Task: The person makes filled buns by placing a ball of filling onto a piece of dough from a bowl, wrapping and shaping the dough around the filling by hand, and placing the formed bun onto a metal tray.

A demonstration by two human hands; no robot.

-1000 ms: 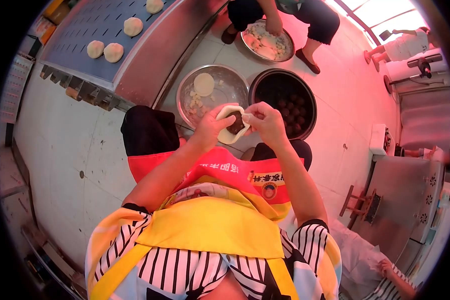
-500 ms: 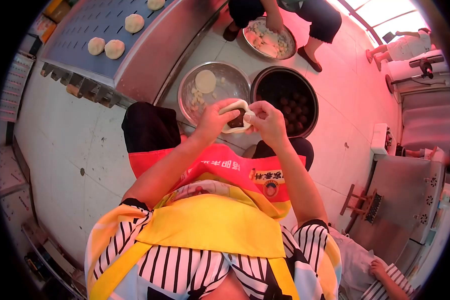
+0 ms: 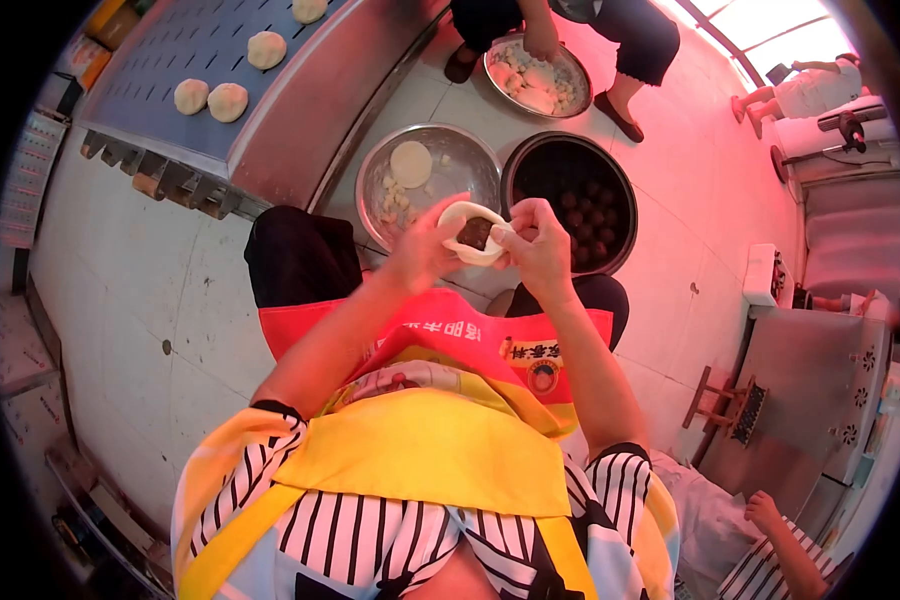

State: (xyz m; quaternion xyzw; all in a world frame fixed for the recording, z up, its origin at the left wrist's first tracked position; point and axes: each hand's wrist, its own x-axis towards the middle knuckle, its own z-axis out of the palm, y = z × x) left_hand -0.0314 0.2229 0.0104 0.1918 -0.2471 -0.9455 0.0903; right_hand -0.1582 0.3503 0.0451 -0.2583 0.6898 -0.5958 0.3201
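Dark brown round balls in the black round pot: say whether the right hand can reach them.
Probably yes: the right hand appears near the balls, and the pot stands uncovered, though that hand is pinching the pale round dough wrapper.

yellow apron bib (image 3: 430,450), red lower panel (image 3: 420,308), white lettering (image 3: 467,331); striped sleeves (image 3: 622,490); dark trousers (image 3: 298,262)

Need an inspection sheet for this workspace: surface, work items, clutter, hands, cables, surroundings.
Surface: pale floor under metal bowl and dark pot.
Work items: dough wrapper, open, dark filling showing; dough disc and small pale pieces in metal bowl; dark balls in dark pot.
Clutter: wooden item, possibly a stool, at right.
Hands: left hand and right hand both hold the dough wrapper.
Cables: nothing seen near the hands; far right unclear.
Surroundings: pale buns on slotted blue surface, upper left; another person's hand at second bowl; person at upper right.
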